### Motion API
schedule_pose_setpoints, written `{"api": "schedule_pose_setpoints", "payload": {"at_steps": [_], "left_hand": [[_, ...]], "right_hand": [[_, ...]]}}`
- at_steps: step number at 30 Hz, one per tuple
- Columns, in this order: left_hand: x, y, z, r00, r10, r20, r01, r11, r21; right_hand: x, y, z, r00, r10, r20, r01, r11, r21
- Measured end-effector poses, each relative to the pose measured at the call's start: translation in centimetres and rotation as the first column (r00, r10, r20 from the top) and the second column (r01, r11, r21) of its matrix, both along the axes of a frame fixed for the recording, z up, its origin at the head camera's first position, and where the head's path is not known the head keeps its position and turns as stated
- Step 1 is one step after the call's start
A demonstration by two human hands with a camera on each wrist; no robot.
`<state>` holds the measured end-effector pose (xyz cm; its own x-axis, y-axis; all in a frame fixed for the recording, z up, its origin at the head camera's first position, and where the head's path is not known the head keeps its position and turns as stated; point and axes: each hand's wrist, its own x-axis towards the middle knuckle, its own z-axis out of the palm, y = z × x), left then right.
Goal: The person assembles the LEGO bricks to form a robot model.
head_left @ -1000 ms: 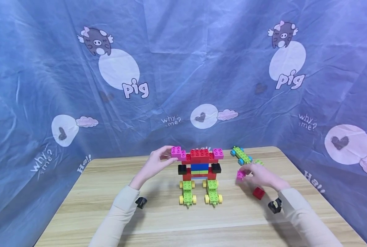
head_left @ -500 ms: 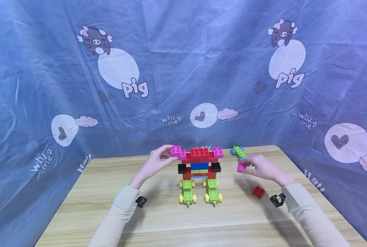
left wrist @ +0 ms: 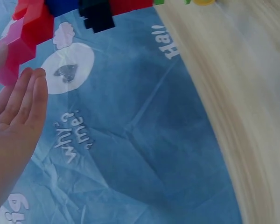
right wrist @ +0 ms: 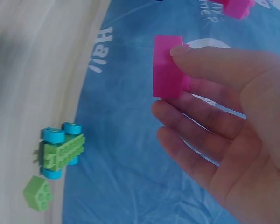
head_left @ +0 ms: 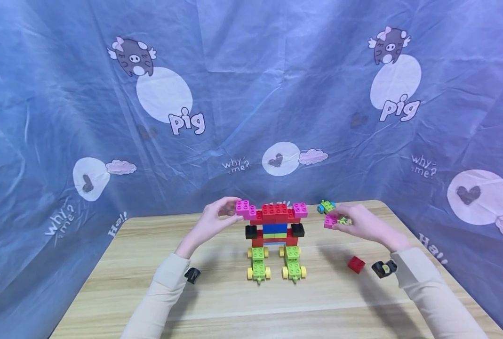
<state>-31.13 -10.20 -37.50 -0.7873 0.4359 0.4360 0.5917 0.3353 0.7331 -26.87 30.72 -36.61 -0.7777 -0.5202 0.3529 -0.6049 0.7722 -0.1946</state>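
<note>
A blocky figure of toy building bricks stands upright mid-table, on two green wheeled bases with yellow wheels. Its body is red, blue and green, with a black brick on each side. At its upper left corner, my left hand pinches a stepped pair of pink bricks between thumb and fingers. Another pink brick tops the opposite corner. To the figure's right, my right hand holds a loose pink brick by thumb and index finger, raised above the table, its other fingers loosely bent.
Behind my right hand sits a green car base with blue wheels, a small green brick beside it. A red brick lies nearer on the wooden table. Blue printed cloth hangs around the table's back and sides.
My right hand has lifted the pink brick up from the tabletop, now covering part of the green car base. My left hand keeps its hold at the figure's corner.
</note>
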Motion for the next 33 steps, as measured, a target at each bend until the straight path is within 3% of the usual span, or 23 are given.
{"api": "schedule_pose_setpoints", "payload": {"at_steps": [5, 11, 19, 26, 33], "left_hand": [[0.0, 0.2, 0.9, 0.996, 0.000, -0.084, -0.003, 0.999, -0.036], [0.2, 1.4, 2.5, 0.983, 0.005, -0.184, -0.020, 0.997, -0.079], [1.1, 3.9, 4.3, 0.926, -0.082, -0.370, 0.010, 0.981, -0.193], [0.9, 6.2, 5.1, 0.917, -0.106, -0.384, 0.019, 0.974, -0.225], [0.9, 8.3, 5.1, 0.926, -0.132, -0.355, 0.025, 0.956, -0.291]], "right_hand": [[-0.2, -0.3, 0.8, 0.998, 0.010, -0.065, -0.010, 1.000, 0.001], [-0.2, -0.7, 1.8, 0.996, 0.017, -0.086, -0.019, 1.000, -0.025], [-0.1, -1.2, 3.1, 0.997, 0.017, -0.069, -0.020, 0.998, -0.052], [0.1, -1.6, 4.4, 0.996, 0.030, -0.090, -0.034, 0.999, -0.038], [0.0, -2.0, 5.0, 0.993, 0.055, -0.108, -0.059, 0.997, -0.040]]}}
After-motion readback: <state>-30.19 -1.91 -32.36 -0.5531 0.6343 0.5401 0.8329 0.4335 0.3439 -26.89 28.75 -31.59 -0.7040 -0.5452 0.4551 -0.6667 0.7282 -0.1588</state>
